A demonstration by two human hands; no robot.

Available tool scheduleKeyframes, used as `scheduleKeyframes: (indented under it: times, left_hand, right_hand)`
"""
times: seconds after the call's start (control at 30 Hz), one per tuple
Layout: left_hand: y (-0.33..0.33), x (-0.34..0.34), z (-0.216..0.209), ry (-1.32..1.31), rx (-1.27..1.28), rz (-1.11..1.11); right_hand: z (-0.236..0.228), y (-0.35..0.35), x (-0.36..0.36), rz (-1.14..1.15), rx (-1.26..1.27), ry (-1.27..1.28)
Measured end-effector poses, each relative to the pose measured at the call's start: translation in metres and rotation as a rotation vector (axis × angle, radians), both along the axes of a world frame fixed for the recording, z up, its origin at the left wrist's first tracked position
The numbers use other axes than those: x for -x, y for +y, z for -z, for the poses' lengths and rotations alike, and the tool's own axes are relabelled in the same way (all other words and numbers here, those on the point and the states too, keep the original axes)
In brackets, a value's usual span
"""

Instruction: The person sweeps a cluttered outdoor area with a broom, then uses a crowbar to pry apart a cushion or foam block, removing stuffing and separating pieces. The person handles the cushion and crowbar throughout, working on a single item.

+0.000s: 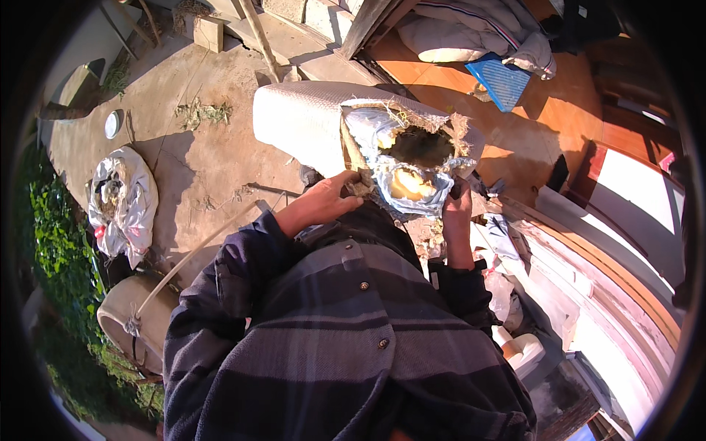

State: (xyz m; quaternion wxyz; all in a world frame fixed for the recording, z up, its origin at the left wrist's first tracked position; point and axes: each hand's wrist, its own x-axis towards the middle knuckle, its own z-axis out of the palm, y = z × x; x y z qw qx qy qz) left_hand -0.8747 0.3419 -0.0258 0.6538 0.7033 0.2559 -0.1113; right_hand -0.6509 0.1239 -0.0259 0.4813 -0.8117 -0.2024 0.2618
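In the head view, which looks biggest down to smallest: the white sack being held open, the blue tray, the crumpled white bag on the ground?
1. White sack, though it is nearest the camera.
2. Crumpled white bag.
3. Blue tray.

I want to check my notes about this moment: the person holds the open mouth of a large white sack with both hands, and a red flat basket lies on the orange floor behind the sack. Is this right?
Not quite. The head view shows the left hand and right hand gripping the open mouth of the large white sack, but the flat basket on the orange floor behind it is blue, not red.
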Motion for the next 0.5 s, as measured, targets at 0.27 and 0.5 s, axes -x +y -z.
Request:
scheduleKeyframes:
  times: [0.27,0.5]
  left_hand:
    - [0.002,-0.022,0.001,-0.107,-0.03,0.031]
    - [0.001,-0.025,-0.002,-0.104,0.034,0.036]
  right_hand:
    - [0.027,0.013,-0.045,0.319,-0.426,0.325]
    - [0.025,0.008,-0.057,0.194,-0.275,0.172]
